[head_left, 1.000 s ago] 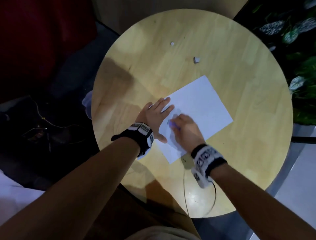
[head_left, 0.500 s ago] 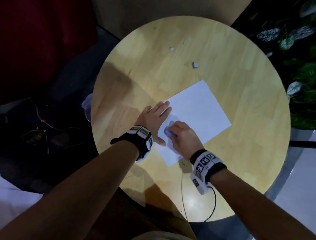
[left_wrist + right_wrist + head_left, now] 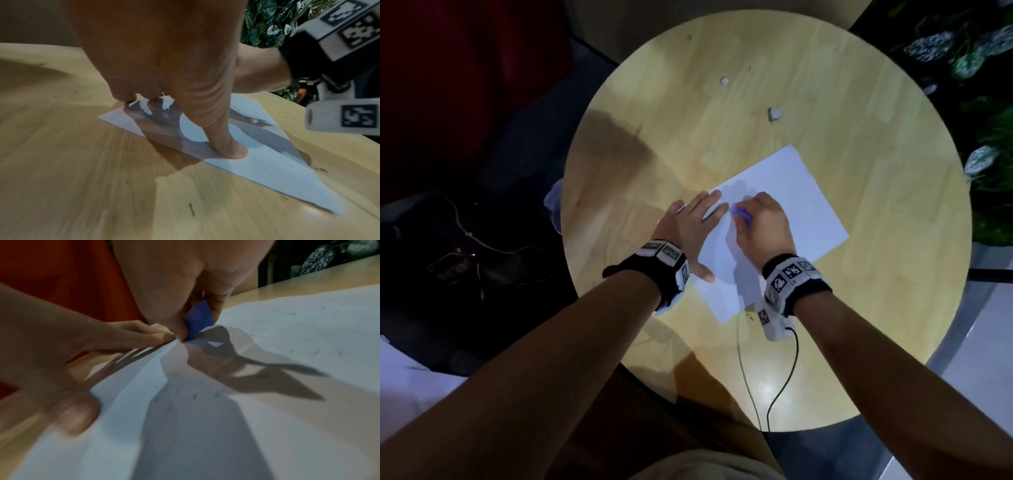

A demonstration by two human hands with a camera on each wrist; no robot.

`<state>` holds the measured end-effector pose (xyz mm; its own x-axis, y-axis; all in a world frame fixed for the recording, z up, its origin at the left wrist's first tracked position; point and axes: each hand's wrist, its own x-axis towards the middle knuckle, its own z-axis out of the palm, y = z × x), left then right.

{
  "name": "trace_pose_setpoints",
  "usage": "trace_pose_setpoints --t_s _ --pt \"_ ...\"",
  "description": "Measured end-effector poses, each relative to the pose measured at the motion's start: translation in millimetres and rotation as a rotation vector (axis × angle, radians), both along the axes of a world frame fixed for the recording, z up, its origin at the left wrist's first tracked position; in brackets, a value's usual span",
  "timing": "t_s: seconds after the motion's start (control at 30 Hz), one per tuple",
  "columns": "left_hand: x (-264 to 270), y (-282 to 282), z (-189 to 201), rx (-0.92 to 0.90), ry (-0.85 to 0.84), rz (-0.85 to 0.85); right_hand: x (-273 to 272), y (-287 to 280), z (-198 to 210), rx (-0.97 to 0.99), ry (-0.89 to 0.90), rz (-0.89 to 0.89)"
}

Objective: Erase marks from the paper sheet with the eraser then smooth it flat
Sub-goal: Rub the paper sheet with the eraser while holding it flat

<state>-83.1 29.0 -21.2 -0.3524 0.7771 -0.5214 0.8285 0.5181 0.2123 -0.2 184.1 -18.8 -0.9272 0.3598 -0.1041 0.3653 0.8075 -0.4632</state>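
A white paper sheet lies on the round wooden table, turned at an angle. My left hand lies flat with straight fingers on the sheet's left edge, its thumb pressing the paper. My right hand pinches a small blue eraser between thumb and fingers, and the eraser touches the paper right beside my left fingertips. Faint grey specks dot the sheet in the right wrist view. The sheet buckles slightly near the eraser.
Two small whitish scraps lie on the table beyond the sheet. A black cable runs from my right wristband off the near edge. Leafy plants stand at the right; dark floor with wires lies left.
My right hand with the eraser has slid along the sheet away from me, up to my left fingertips. The left hand has kept pressing the sheet's left edge.
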Motion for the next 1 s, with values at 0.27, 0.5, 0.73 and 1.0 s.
trace_pose_setpoints --t_s 0.27,0.5,0.73,1.0 --pt "-1.0 -0.4 -3.0 -0.004 0.011 -0.001 7.8 -8.0 8.5 -0.029 -0.026 0.104" --pt "2.3 -1.0 -6.1 0.022 0.029 0.014 45.7 -38.0 10.2 -0.093 -0.03 0.119" --pt "1.3 -7.0 -4.7 0.058 -0.01 0.055 1.4 -4.7 -4.3 -0.06 0.002 -0.082" --pt "40.4 -46.8 5.7 0.187 -0.029 0.108 52.4 -25.6 -0.5 -0.004 -0.07 -0.07"
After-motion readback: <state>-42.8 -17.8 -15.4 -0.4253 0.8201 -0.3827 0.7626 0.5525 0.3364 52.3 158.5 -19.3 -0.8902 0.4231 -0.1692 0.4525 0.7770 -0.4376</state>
